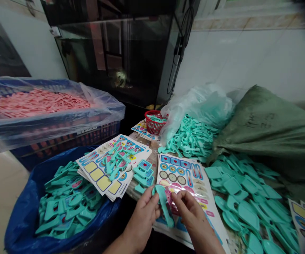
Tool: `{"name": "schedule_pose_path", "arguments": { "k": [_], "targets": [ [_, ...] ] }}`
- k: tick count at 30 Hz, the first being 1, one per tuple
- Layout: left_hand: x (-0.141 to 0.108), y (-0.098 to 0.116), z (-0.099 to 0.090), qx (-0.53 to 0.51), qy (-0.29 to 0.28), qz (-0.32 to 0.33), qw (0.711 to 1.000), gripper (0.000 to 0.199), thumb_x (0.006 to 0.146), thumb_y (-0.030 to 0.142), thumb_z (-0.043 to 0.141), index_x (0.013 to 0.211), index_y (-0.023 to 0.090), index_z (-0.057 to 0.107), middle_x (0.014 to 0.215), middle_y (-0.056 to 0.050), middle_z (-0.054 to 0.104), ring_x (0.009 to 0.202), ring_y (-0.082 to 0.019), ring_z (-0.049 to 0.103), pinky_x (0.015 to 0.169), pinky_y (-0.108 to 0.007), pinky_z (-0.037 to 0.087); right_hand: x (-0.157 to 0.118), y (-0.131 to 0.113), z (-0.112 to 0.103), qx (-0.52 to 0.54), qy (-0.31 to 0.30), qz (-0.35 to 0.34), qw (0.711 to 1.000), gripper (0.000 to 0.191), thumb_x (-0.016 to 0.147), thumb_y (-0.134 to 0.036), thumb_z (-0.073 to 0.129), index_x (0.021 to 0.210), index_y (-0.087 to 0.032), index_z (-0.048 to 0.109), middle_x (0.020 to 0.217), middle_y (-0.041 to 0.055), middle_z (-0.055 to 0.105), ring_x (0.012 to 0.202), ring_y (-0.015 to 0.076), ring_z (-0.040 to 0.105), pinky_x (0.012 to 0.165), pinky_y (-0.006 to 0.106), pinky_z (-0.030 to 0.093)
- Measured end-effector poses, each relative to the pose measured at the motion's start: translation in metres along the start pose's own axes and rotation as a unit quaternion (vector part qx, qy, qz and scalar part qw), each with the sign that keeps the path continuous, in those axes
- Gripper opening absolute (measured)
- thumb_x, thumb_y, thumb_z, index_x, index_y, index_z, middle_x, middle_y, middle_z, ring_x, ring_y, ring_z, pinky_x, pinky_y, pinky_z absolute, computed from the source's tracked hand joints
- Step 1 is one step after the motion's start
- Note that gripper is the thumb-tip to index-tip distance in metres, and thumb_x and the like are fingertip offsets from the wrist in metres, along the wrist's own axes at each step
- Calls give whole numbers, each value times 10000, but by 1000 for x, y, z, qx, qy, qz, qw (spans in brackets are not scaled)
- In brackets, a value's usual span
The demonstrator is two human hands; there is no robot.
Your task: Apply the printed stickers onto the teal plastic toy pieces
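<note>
My left hand point(144, 215) is closed on a teal plastic toy piece point(163, 204) with a rounded head and a long handle, its handle end pointing down. Close beside it, my right hand point(191, 215) pinches a small round pink sticker point(169, 197) at the fingertips, next to the piece's head. Both hands are above a stack of printed sticker sheets point(165, 162) with blue, yellow and pink designs. Just left of that stack lie teal rectangular pieces point(144, 173) bearing blue heart stickers.
More sticker sheets point(91, 169) carry stickered teal pieces point(118, 158). At left are a blue-lined bin point(17, 215) of teal pieces and a crate point(94, 130) of pink pieces. Behind stand a red basket point(152, 127) and a glass tank point(115, 63). Teal piles and a green sack point(271, 123) lie right.
</note>
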State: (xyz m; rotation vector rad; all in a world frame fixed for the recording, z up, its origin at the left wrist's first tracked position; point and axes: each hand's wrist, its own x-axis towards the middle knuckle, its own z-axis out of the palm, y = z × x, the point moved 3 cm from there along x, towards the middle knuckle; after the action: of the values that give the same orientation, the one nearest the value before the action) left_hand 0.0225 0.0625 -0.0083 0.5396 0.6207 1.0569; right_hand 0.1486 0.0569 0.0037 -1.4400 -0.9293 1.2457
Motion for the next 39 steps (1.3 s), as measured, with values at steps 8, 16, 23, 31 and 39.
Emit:
{"name": "schedule_pose_path", "arguments": {
  "k": [8,16,23,31,39],
  "targets": [
    [-10,-4,7,45,4,31,998,313,878,347,533,1179,266,507,1205,-53,597,1035,-195,576,843,-295,447,-6,-6,6,-23,16,-66,997,364,705,-531,650,656,-214,478,590,-53,465,563,114,431,522,215,382],
    [-17,-1,9,69,22,36,997,385,833,425,576,1178,269,506,1255,-67,559,1130,-234,530,919,-343,437,-11,-12,7,-14,11,-79,997,359,709,-518,658,668,-218,466,586,-54,468,564,111,428,519,208,389],
    [-18,0,11,64,19,40,997,417,816,437,593,1181,252,514,1278,-84,556,1200,-265,491,1001,-402,398,-13,-10,9,-11,5,-75,997,359,727,-521,644,684,-220,453,595,-61,461,569,105,397,521,202,376],
    [-20,1,12,59,18,43,997,420,821,417,591,1197,247,512,1313,-88,537,1228,-276,470,1020,-419,388,-15,-12,10,-26,10,-82,996,344,732,-514,636,688,-225,454,590,-56,448,557,111,399,496,207,358],
    [-22,5,9,112,18,47,992,367,842,420,557,1167,252,530,1253,-73,577,1165,-249,519,963,-358,434,-19,-15,6,-177,35,-133,975,352,767,-558,559,701,-239,428,569,-56,432,526,125,406,496,234,334]
  ]
}}
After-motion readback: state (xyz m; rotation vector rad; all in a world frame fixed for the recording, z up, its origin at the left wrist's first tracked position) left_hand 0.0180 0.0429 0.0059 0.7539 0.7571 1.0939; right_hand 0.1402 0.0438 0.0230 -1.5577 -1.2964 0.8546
